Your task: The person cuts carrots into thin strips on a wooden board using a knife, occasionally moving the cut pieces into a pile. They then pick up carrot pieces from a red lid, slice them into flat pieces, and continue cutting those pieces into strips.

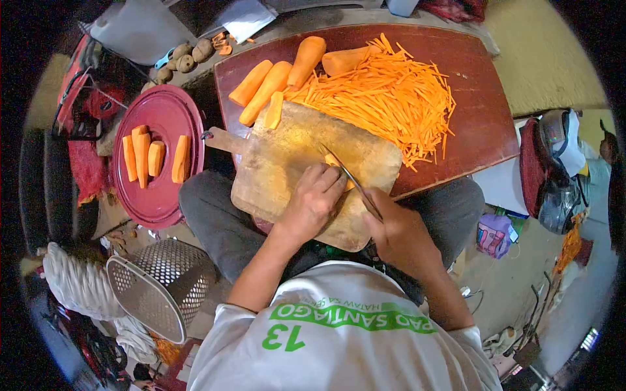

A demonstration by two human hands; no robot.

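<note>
My left hand [317,195] is closed, its curled fingers pressing a carrot piece [331,159] onto the wooden cutting board [261,176]. Most of that piece is hidden behind the fingers and the blade. My right hand [398,228] grips a knife [355,180] by its handle, the blade slanting up and left right beside the left fingertips. At the board's upper left edge lies a cut carrot chunk [274,110]. Beyond the board, a big heap of carrot strips [398,98] spreads over the dark red table [482,124].
Several peeled carrots [306,62] lie along the table's far left. On the left, a red round lid [192,117] carries more carrots [156,158]. Below it a grey perforated basket [150,290] lies tipped. Round brown vegetables [186,62] sit behind, and a purple packet [493,236] is on the floor.
</note>
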